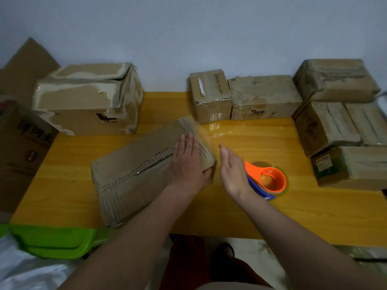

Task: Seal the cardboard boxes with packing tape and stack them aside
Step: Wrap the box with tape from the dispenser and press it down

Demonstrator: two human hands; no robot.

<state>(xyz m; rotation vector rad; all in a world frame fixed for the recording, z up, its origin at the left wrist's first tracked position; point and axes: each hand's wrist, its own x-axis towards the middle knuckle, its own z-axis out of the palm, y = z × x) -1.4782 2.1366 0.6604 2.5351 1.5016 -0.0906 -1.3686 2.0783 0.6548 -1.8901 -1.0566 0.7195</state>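
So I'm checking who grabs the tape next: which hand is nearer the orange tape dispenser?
Right. The right hand hovers open just left of the orange tape dispenser, its wrist overlapping it in view. The left hand rests flat on the cardboard box, farther left.

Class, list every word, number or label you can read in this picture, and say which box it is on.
"4": handwritten on top of the middle box at the back wall.
Black logo print on the big box: too blurred to read.
Print on the left edge box and small box: unreadable.
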